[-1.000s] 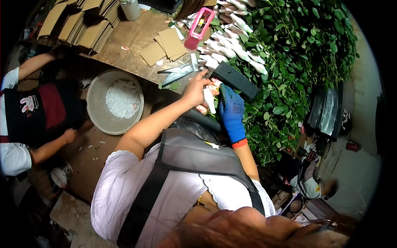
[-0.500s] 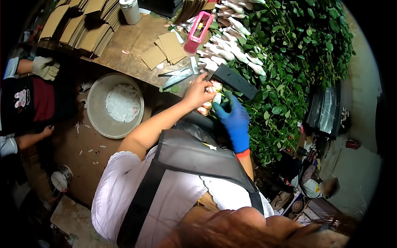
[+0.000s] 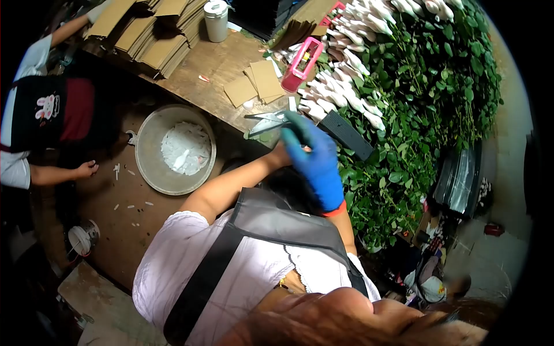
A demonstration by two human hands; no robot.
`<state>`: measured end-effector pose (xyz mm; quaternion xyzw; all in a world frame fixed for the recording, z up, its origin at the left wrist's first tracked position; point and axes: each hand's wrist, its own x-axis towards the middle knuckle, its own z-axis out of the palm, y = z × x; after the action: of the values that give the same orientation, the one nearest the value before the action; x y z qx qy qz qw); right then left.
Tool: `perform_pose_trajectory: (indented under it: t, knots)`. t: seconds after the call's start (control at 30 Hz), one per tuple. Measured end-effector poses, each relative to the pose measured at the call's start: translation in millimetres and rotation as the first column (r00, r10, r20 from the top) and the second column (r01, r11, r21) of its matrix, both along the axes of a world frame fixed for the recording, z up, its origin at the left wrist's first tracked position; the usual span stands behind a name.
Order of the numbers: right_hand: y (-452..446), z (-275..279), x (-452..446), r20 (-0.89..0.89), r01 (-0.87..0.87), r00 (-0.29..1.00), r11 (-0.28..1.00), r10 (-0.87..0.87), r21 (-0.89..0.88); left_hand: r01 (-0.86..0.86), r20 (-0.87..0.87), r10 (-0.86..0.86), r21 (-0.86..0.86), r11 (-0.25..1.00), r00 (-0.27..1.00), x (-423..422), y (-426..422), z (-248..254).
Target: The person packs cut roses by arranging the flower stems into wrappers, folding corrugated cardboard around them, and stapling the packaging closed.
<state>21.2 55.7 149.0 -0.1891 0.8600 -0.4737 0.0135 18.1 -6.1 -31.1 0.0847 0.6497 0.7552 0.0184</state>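
My right hand (image 3: 311, 150), in a blue glove, is raised over the front edge of the table. It is blurred, with thumb and fingers apart and nothing visible between them. Its fingertips are beside the metal scissors (image 3: 268, 122). Behind it, my bare left hand (image 3: 280, 154) shows only in part; its fingers and anything in them are hidden. Just right of the glove lies a black ribbed block (image 3: 346, 135). Flower heads in white sleeves (image 3: 329, 92) lie in rows beyond, on leafy green stems (image 3: 398, 144).
A grey basin (image 3: 144, 153) with white scraps stands left of my arm. Cardboard pieces (image 3: 267, 81), a pink holder (image 3: 302, 64), a white cup (image 3: 216, 22) and cardboard stacks (image 3: 135, 34) are on the wooden table (image 3: 216, 63). A co-worker (image 3: 49, 112) is at the left.
My gloved hand has moved up and left, off the flowers that both hands were around; those flowers are out of sight. A larger white piece now shows in the basin. The view has shifted.
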Motion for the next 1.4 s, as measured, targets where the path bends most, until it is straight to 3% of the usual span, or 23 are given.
perform_pose_trajectory:
  t: [0.03,0.13,0.17,0.23,0.27,0.3,0.4,0.43,0.5,0.57,0.6,0.63,0.7,0.77,0.8,0.9,0.97,1.03,1.1,1.2,1.23,1.33,1.4]
  knots:
    - [14.3,-6.7,-1.8,0.021,0.087,0.996,0.996,-0.087,0.008,-0.029,-0.112,0.020,-0.081,0.996,0.994,-3.4,-13.7,12.1]
    - [55.1,-8.0,14.3,0.245,0.137,0.958,0.988,-0.152,0.076,0.100,0.041,-0.092,-0.440,0.892,0.995,-27.4,-64.4,5.6]
    - [65.4,-15.3,22.4,0.319,0.169,0.931,0.984,-0.177,0.053,0.152,0.073,-0.135,-0.583,0.798,0.988,-43.2,-90.5,8.7]
    - [83.5,-30.7,37.6,0.343,0.187,0.918,0.980,-0.198,0.067,-0.093,-0.230,-0.197,-0.841,0.533,0.953,-88.4,-130.2,-13.0]
    - [91.9,-44.5,43.7,0.347,0.209,0.912,0.975,-0.220,0.069,-0.163,-0.257,-0.255,-0.927,0.339,0.932,-113.2,-141.9,-20.4]
    - [100.1,-59.5,49.7,0.352,0.233,0.904,0.970,-0.244,0.072,-0.238,-0.269,-0.317,-0.962,0.133,0.909,-136.5,-150.8,-25.2]
    - [96.7,-62.2,54.8,0.268,0.304,0.910,0.948,-0.318,0.093,-0.070,-0.047,-0.526,-0.997,-0.024,0.849,-192.3,-159.4,-22.6]
    - [92.4,-58.1,56.8,0.224,0.335,0.909,0.936,-0.350,0.105,-0.068,-0.025,-0.566,-0.996,-0.054,0.824,-206.6,-156.2,-24.3]
    - [85.6,-45.6,59.6,0.233,0.383,0.887,0.917,-0.398,0.108,-0.070,0.103,-0.656,-0.970,-0.232,0.747,-230.5,-143.1,-28.6]
    - [89.1,-49.0,63.0,0.225,0.404,0.885,0.912,-0.408,0.062,-0.066,0.135,-0.646,-0.958,-0.278,0.751,-236.9,-133.6,-23.8]
    - [93.0,-50.2,66.2,0.271,0.437,0.857,0.897,-0.439,0.070,-0.162,0.006,-0.662,-0.968,-0.192,0.749,-248.0,-133.7,-54.4]
    - [94.2,-49.4,70.0,0.267,0.473,0.841,0.879,-0.471,0.060,-0.129,0.031,-0.644,-0.971,-0.200,0.764,-250.0,-131.8,-53.4]
    - [96.6,-47.4,76.1,0.254,0.533,0.813,0.845,-0.524,0.038,-0.196,-0.110,-0.618,-0.978,-0.074,0.778,-254.1,-139.8,-72.1]
    - [96.3,-43.1,82.3,0.321,0.577,0.779,0.816,-0.539,-0.031,-0.260,-0.107,-0.594,-0.949,-0.180,0.797,-231.1,-150.3,-23.0]
    - [95.1,-41.2,84.0,0.354,0.596,0.764,0.800,-0.539,-0.068,-0.336,-0.228,-0.544,-0.936,-0.107,0.807,-221.9,-157.3,-8.8]
    - [96.0,-45.9,87.0,0.464,0.546,0.781,0.819,-0.419,-0.179,0.041,0.028,-0.227,-0.998,0.052,0.974,-170.9,-160.9,95.2]
    - [80.4,-50.2,80.1,0.525,0.478,0.813,0.803,-0.250,-0.358,0.102,0.013,-0.185,-0.872,0.479,0.983,-125.7,-147.2,112.6]
    - [61.8,-53.8,70.4,0.591,0.458,0.790,0.797,-0.163,-0.392,0.277,0.096,-0.317,-0.753,0.596,0.944,-71.6,-117.3,131.9]
    - [63.6,-53.4,64.2,0.590,0.542,0.729,0.818,-0.346,-0.190,0.463,0.163,-0.492,-0.666,0.585,0.855,-31.9,-86.9,125.0]
    - [103.7,-61.9,53.2,0.677,0.650,0.626,0.738,-0.386,-0.181,0.355,-0.144,-0.454,-0.437,0.826,0.880,-5.7,-69.2,112.0]
    - [126.3,-66.1,51.8,0.741,0.649,0.593,0.731,-0.314,-0.210,0.311,-0.183,-0.455,-0.513,0.800,0.871,-6.7,-69.1,103.8]
    - [158.2,-62.9,41.1,0.802,0.554,0.443,0.825,-0.401,0.107,0.149,-0.275,-0.437,-0.680,0.718,0.856,-18.4,-73.2,67.0]
    - [154.7,-68.0,31.1,0.808,0.496,0.475,0.864,-0.349,0.082,0.095,-0.317,-0.496,-0.762,0.641,0.808,-28.0,-69.5,56.2]
